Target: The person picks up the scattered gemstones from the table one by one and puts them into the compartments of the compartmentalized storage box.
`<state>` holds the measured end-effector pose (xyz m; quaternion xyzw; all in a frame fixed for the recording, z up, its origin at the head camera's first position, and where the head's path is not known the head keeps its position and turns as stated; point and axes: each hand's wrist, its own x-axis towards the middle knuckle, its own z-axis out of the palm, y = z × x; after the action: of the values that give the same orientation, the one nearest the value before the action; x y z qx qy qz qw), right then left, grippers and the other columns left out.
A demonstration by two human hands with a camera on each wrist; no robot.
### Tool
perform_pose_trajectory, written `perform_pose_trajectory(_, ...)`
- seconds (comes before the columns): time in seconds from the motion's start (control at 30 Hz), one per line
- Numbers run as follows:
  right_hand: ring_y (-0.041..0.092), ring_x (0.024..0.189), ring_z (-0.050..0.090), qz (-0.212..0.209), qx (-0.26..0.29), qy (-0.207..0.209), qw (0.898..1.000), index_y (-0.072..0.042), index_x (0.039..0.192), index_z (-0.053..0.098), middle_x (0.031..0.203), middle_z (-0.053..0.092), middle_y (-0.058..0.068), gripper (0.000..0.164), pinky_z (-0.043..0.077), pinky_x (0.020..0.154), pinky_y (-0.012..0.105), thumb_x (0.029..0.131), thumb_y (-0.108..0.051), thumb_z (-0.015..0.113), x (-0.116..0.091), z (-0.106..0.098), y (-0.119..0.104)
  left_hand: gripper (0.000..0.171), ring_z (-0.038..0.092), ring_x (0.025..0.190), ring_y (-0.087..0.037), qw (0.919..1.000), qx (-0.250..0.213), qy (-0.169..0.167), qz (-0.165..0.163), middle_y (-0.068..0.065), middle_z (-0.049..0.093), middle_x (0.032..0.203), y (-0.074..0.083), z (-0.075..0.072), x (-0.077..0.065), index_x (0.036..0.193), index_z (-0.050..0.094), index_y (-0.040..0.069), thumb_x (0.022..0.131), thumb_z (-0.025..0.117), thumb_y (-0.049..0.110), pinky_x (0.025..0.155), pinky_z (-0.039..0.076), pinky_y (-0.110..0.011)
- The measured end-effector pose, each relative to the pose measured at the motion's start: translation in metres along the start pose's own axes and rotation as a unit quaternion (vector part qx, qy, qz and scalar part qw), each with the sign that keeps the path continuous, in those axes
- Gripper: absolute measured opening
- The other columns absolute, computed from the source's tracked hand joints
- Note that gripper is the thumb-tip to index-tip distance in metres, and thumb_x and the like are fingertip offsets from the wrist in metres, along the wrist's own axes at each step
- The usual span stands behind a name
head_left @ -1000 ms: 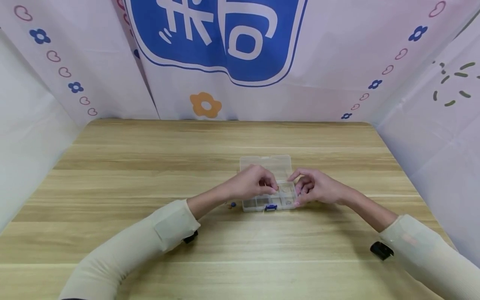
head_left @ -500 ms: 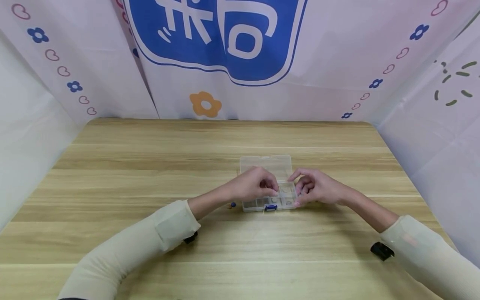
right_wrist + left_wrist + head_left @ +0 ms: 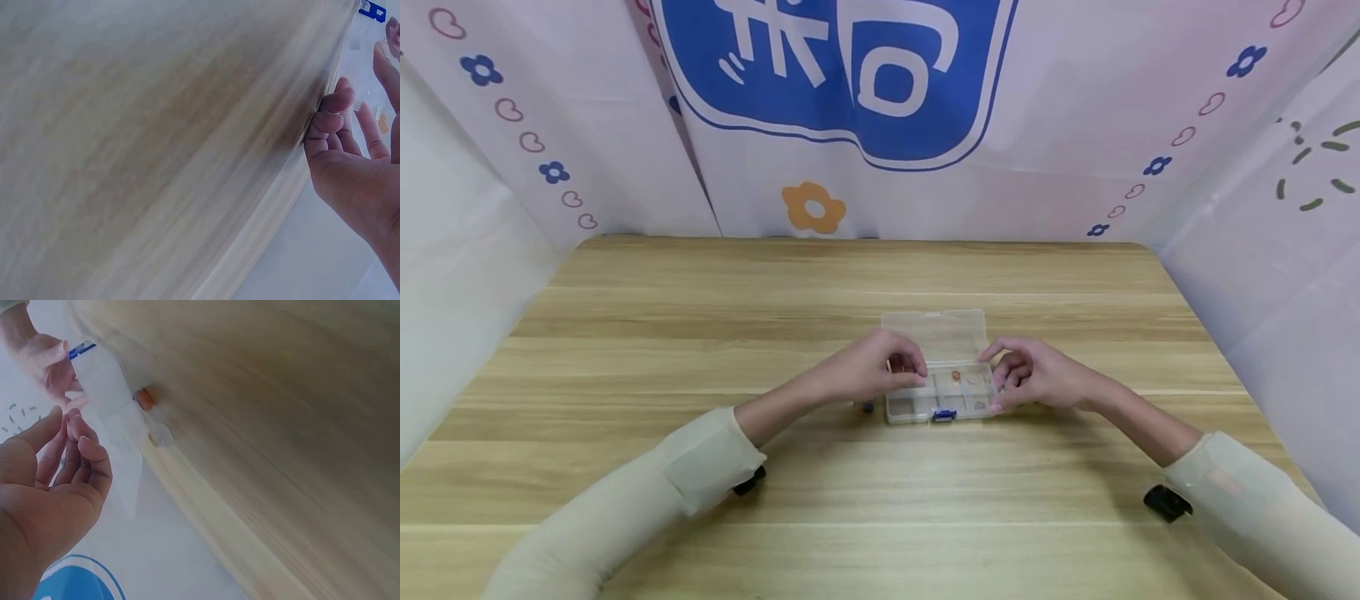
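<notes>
A clear plastic compartment box (image 3: 913, 417) with a blue clasp (image 3: 944, 414) lies on the table, its lid (image 3: 947, 333) folded back. An orange piece (image 3: 956, 376) sits in one back compartment, and small pale pieces lie in compartments at the right. My left hand (image 3: 880, 367) hovers over the box's left part, fingers loosely bent, thumb near the index finger. Nothing shows between them. My right hand (image 3: 1037, 375) holds the box's right side, thumb at the front corner and index finger near the hinge corner.
Left of the box lies a dark blue bead (image 3: 868, 407). The left wrist view shows a reddish-orange bead (image 3: 143, 399) and a clear round bead (image 3: 162, 434) on the table (image 3: 250, 425). A printed cloth (image 3: 887, 200) hangs behind the table.
My left hand has moved left from the middle compartments, uncovering the orange piece in the back compartment. My right hand stays at the box's right side.
</notes>
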<state>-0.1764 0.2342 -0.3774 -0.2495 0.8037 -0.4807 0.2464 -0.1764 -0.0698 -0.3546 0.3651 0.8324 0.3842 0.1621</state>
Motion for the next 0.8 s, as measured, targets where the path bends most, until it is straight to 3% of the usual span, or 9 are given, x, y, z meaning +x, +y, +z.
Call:
perform_pose_trajectory(0.27, 0.013, 0.071, 0.059, -0.010, 0.006, -0.003, 1.000, 0.008, 0.124, 0.055, 0.090, 0.066, 0.013, 0.054, 0.051, 0.064, 0.023, 0.081, 0.001, 0.086, -0.001, 0.000, 0.000, 0.005, 0.059, 0.075, -0.009, 0.9998, 0.003, 0.017, -0.010, -0.001, 0.069, 0.083, -0.009, -0.012, -0.022, 0.094, 0.075, 0.002, 0.096, 0.073, 0.005, 0.071, 0.055, -0.026)
perform_pose_trajectory(0.8, 0.013, 0.072, 0.059, -0.002, -0.015, -0.002, 1.000, 0.007, 0.126, 0.055, 0.091, 0.066, 0.013, 0.057, 0.050, 0.064, 0.022, 0.080, -0.001, 0.088, 0.001, 0.000, 0.001, 0.004, 0.060, 0.076, -0.011, 0.9950, 0.045, 0.045, -0.077, 0.001, 0.069, 0.083, -0.032, -0.029, -0.060, 0.095, 0.076, 0.001, 0.092, 0.077, 0.003, 0.070, 0.054, -0.027)
